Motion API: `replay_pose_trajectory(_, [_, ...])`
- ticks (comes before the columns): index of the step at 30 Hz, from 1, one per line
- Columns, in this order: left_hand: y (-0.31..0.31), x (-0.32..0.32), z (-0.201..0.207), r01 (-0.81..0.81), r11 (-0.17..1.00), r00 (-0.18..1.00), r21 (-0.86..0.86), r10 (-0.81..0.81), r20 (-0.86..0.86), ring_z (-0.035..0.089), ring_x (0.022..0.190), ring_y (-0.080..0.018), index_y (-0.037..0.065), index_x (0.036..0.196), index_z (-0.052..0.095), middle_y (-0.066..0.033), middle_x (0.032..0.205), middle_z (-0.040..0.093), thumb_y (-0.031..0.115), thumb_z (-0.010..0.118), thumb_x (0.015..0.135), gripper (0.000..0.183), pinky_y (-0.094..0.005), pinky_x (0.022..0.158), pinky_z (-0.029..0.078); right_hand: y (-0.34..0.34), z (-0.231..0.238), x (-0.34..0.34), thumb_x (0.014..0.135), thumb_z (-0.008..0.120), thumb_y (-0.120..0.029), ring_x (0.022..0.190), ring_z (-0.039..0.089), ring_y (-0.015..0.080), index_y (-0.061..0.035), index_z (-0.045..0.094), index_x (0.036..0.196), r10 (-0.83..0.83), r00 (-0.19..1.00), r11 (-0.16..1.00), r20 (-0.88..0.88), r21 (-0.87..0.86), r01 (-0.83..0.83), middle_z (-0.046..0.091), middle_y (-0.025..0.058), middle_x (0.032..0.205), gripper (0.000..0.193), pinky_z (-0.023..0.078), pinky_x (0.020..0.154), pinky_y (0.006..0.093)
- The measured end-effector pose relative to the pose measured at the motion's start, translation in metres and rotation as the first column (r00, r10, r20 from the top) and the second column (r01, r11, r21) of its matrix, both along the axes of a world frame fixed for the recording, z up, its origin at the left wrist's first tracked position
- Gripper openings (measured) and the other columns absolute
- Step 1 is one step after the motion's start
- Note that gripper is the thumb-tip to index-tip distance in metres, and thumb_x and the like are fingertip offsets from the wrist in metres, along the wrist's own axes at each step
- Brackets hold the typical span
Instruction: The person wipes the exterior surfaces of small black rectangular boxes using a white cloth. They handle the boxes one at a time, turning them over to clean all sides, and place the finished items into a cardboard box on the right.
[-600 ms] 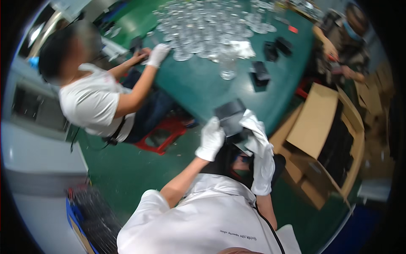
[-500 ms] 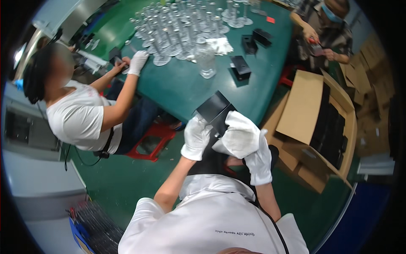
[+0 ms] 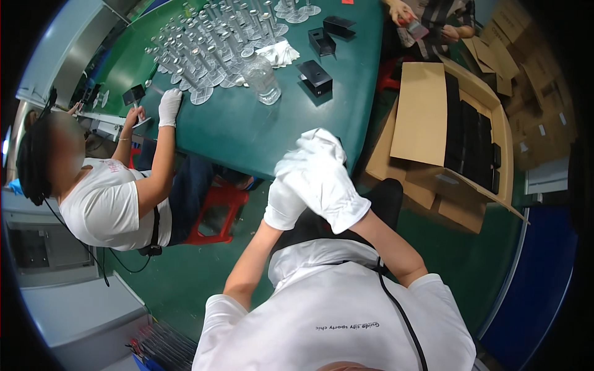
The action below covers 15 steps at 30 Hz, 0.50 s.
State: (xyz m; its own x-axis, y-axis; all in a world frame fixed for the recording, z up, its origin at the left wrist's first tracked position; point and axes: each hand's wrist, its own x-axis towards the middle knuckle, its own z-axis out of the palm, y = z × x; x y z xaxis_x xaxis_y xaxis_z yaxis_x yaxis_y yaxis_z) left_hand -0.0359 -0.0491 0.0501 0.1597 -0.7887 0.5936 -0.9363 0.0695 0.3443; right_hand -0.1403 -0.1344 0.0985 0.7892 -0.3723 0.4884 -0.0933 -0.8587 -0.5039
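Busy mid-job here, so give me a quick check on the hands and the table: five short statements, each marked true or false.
1. My left hand and right hand are both gloved in white. True.
2. The two hands are far apart. False: they are together, the right overlapping the left.
3. Three black boxes sit on the green table. True.
4. The clear vessel is inside the open cardboard box. False: it is on the table, near the white cloth.
5. The co-worker at the picture's left has no glove on. False: one hand is gloved in white.
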Motion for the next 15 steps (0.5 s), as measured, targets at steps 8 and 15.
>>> replay_pose_trajectory(8, [0.011, 0.016, -0.097, 0.037, 0.975, 0.086, -0.22, -0.222, -0.971, 0.064, 0.097, -0.0309, 0.005, 0.129, 0.056, -0.0143, 0.112, 0.064, 0.034, 0.063, 0.088, 0.05, -0.0416, 0.084, 0.053, 0.009, -0.074, -0.047, 0.079, 0.074, -0.022, 0.099, 0.068, 0.0294, -0.0007, 0.058, 0.125, 0.119, 0.988, 0.494, 0.095, 0.858, -0.142, 0.068, 0.0169, 0.111, 0.053, 0.054, 0.086, 0.0381])
replay_pose_trajectory(15, [-0.005, 0.031, -0.058, -0.009, 0.956, 0.489, 0.293, 0.26, -0.833, 0.062, 0.091, -0.0192, 0.002, 0.107, 0.061, -0.0072, 0.108, 0.063, 0.035, 0.07, 0.089, 0.039, -0.0348, 0.078, 0.05, -0.008, -0.041, -0.083, 0.099, 0.058, -0.043, 0.111, 0.065, 0.0215, 0.002, 0.056, 0.133, -0.14, 0.969, -0.186, 0.204, 0.956, -0.229, 0.065, 0.0111, 0.125, 0.056, 0.052, 0.098, 0.0357])
